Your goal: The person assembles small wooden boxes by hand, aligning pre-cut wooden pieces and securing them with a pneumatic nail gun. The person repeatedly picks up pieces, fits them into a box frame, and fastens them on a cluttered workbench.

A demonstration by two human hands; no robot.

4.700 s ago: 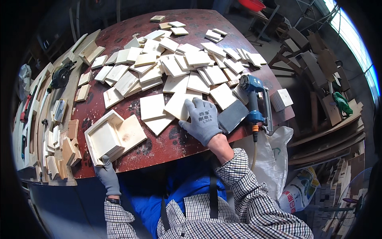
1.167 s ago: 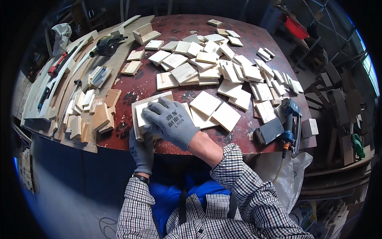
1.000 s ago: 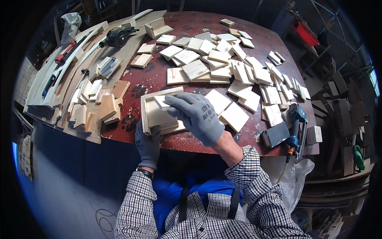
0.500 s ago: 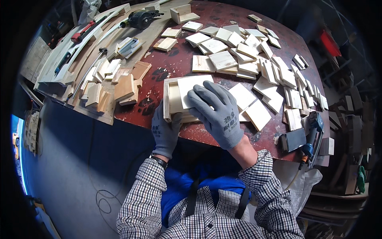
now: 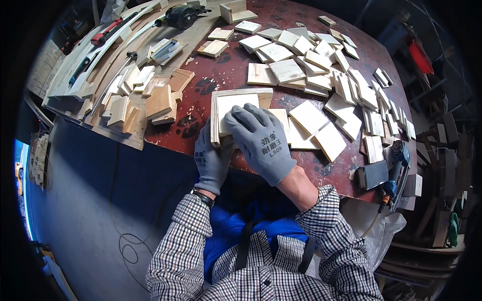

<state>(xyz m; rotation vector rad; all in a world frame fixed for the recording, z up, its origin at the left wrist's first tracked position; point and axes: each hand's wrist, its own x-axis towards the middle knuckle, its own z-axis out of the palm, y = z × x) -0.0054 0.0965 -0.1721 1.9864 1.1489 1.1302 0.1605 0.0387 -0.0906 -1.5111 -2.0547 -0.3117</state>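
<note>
My left hand [image 5: 211, 159], in a grey work glove, is closed round the lower left side of an angled wooden piece [image 5: 215, 120] with raised walls, at the table's near edge. Its fingers are partly hidden behind the wood. My right hand [image 5: 261, 143], gloved alike, presses a pale square wood board [image 5: 236, 104] down into that piece, close against its left wall. The fingertips rest bent over the board; the thumb is hidden. Loose boards [image 5: 306, 117] lie just to the right of my right hand.
Many pale wood blocks [image 5: 287, 71] cover the red table [image 5: 201, 110]. A nail gun [image 5: 398, 163] with a hose lies at the right edge. Brownish blocks [image 5: 159, 102], a hammer [image 5: 131, 54] and a circular saw [image 5: 182, 17] lie on the left. An L-shaped wood piece [image 5: 234, 13] stands at the back.
My right hand has moved left with the square board, which now sits against the left wall. The back wall of the angled piece has come into sight.
</note>
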